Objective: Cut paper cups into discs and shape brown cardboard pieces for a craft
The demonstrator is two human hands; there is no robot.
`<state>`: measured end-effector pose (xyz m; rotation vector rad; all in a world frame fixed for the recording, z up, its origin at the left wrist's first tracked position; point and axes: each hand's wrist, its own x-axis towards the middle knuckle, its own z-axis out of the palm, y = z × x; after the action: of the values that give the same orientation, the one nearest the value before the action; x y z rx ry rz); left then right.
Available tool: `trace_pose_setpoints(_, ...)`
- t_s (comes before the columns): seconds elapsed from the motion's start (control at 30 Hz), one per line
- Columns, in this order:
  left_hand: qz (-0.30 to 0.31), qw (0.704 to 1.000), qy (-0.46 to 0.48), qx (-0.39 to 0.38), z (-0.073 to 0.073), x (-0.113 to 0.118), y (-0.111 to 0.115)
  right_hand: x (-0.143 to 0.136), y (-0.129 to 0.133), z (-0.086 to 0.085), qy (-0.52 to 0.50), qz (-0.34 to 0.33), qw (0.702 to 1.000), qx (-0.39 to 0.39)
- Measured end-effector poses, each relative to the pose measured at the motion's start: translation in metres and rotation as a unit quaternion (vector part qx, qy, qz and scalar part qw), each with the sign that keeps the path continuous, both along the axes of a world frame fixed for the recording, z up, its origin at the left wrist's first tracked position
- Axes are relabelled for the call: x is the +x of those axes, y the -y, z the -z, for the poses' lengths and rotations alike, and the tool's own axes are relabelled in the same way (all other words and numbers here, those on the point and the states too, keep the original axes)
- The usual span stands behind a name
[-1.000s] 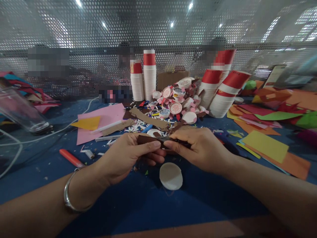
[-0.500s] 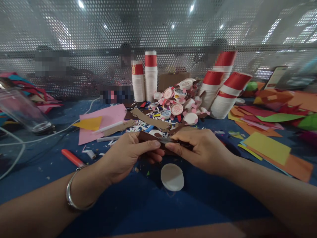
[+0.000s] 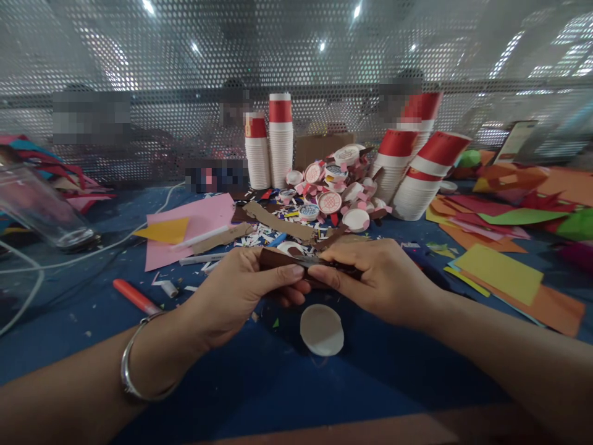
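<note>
My left hand (image 3: 245, 278) pinches a dark brown strip of paper or card (image 3: 273, 259), thumb on top and fingers curled below. From the other side my right hand (image 3: 384, 278) is closed on the same strip, its thumb tip close to my left thumb. A dark part under the right fingers is too hidden to name. Just below the hands, a round whitish paper disc (image 3: 322, 330) lies flat on the blue table (image 3: 259, 395). Beyond them is a heap of round lids (image 3: 329, 202) with pink tabs, among paper scraps (image 3: 259, 237) and brown cardboard strips (image 3: 278, 222).
Stacked paper cups (image 3: 281, 148) stand at the back, with more leaning cup stacks (image 3: 412, 191) on the right. Coloured paper sheets (image 3: 500, 272) lie right, and pink paper (image 3: 213, 213) left. A red-handled tool (image 3: 134, 296), a glass (image 3: 50, 210) and a white cable (image 3: 115, 240) are left.
Both hands keep their hold on the brown strip, with only a tiny shift of the fingers. The whole view has moved slightly.
</note>
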<state>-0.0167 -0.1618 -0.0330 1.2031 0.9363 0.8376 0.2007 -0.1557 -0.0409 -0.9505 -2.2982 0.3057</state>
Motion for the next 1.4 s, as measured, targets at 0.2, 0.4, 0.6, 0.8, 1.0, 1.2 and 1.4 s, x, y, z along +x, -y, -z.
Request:
trace_pose_setpoints(0.2,0.003,1.0,0.006,-0.013,-0.0012,-0.0006,0.0008,0.0003,-0.0002,-0.0004,-0.008,-0.009,1.0,-0.015)
trace_pose_setpoints(0.4,0.019,0.999,0.017,-0.025,-0.0013,0.0001,0.0002,-0.0018,0.0003,0.0004,-0.011,-0.005,1.0,-0.021)
trace_pose_setpoints(0.6,0.033,0.999,0.016,-0.021,0.0013,0.0,-0.0005,-0.0024,0.0001,0.001,-0.013,-0.008,1.0,-0.019)
trace_pose_setpoints(0.8,0.031,0.999,0.031,-0.023,0.0029,-0.0008,-0.0004,-0.0006,0.001,0.0019,-0.018,-0.001,1.0,-0.011)
trace_pose_setpoints(1.0,-0.014,0.999,0.038,-0.017,0.0001,-0.0011,0.0001,0.0001,-0.0003,0.0029,-0.019,0.03,0.999,-0.005)
trace_pose_setpoints(1.2,0.002,0.998,0.045,-0.033,0.0013,-0.0001,-0.0015,-0.0001,-0.001,0.0032,-0.019,0.029,0.999,-0.007)
trace_pose_setpoints(1.4,0.045,0.997,0.043,-0.04,0.0051,0.0039,0.0042,-0.0008,0.0015,0.0022,-0.012,0.018,1.0,0.0)
